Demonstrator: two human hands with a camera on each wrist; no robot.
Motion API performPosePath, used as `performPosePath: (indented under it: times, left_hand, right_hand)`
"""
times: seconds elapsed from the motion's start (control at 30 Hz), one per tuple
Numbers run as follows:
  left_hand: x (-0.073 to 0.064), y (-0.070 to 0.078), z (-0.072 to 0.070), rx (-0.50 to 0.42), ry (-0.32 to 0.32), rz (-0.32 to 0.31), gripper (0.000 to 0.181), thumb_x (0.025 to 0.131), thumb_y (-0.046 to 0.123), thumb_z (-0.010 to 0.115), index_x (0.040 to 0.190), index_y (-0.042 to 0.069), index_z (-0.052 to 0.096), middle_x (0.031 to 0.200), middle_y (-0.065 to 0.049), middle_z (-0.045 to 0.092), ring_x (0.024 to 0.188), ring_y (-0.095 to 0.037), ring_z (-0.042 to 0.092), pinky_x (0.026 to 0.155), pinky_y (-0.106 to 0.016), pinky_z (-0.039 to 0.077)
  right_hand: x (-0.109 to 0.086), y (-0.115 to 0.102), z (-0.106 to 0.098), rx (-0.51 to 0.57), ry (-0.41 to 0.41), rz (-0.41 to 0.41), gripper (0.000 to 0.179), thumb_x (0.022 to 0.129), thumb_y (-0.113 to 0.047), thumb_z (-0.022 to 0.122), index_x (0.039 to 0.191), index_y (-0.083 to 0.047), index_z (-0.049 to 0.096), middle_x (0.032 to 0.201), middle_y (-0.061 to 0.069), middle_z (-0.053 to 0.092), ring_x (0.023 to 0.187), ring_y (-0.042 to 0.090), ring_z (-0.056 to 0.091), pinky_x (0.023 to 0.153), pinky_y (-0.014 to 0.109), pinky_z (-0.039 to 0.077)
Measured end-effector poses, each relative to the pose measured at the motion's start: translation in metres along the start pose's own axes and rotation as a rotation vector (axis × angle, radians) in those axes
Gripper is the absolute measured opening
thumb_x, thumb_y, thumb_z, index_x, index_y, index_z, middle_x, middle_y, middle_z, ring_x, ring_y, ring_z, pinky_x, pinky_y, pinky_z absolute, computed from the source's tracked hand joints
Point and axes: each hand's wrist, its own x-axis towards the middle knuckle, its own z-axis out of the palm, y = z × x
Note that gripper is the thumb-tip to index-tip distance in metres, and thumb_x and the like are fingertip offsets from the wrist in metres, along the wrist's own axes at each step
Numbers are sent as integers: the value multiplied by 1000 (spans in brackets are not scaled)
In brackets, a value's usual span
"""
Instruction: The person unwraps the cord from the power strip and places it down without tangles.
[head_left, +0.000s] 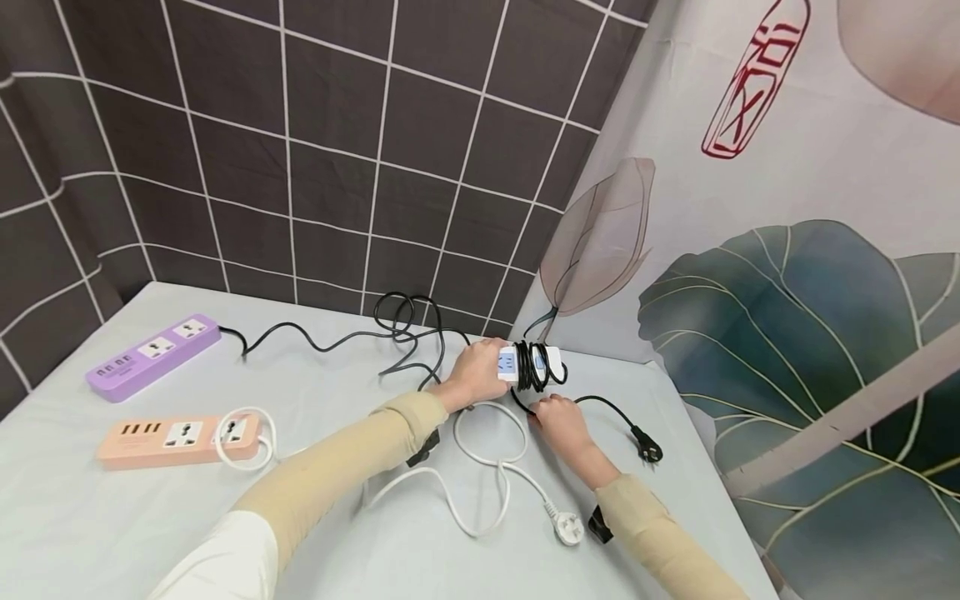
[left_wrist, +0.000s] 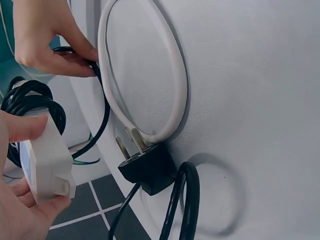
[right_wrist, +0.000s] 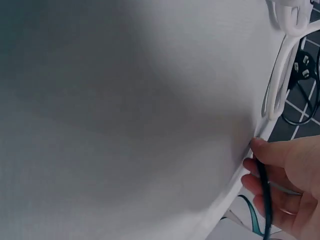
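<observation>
White power strip (head_left: 528, 364) is sitting raised above the table near the back corner, black cord (head_left: 534, 367) coiled around its middle. Cord tail is trailing right to a black plug (head_left: 647, 450) lying flat.

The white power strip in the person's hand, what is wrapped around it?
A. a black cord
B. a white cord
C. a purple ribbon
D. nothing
A: the head view shows the black cord looped several times around the white power strip that the left hand grips, while the right hand pinches its loose end.
</observation>
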Motion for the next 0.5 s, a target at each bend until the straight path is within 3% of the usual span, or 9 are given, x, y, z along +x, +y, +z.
performPosePath:
  times: [0.23,0.37,0.5]
  left_hand:
    - [-4,-6,-1,11,-3,-26,59,65,13,80,120,3,59,99,-10,67,83,-23,63,75,-33,52]
    - [-6,-8,-2,6,3,-28,61,65,13,80,121,3,59,101,-10,68,85,-23,64,77,-34,53]
    - [-6,-8,-3,-1,3,-21,65,66,14,80,126,1,57,106,-11,67,89,-24,65,80,-34,52]
  right_hand:
    - [-1,16,-1,83,3,84,22,70,4,68,56,-12,62,54,4,61,54,26,60,51,39,47]
    - [-1,27,-3,123,27,169,14,72,4,70,69,-9,74,66,7,70,61,28,66,55,40,51]
    - [2,35,-6,130,59,240,13,73,3,73,77,-8,77,74,8,73,64,29,67,57,41,52]
